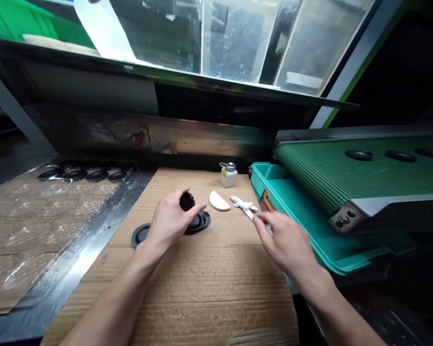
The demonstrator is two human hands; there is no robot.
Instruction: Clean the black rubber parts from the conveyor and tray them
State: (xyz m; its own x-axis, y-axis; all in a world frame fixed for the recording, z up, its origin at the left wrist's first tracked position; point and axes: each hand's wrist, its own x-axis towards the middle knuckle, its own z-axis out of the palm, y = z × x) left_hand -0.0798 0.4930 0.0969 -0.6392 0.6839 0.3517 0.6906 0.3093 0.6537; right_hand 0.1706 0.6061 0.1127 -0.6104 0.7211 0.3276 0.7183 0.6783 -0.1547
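Note:
My left hand (171,216) is closed around a small black round part (186,201), tipped up between thumb and fingers. Just under it lie several flat black discs (201,222) overlapping on the cardboard sheet (216,288). Another black disc (140,234) sits at the left, partly covered by my wrist. On the right, the fingertips of my right hand (283,238) pinch the near end of a slim white tool with a white knotted wrap (244,205); its exact kind is unclear. Between my hands lies a cream half-round pad (219,201).
A small white bottle with a metal top (229,175) stands at the back. The teal tray (310,240), with an orange-handled item (267,201), sits under a green conveyor (317,168) carrying black discs. A clear blister tray (54,211) holding several black parts lies left.

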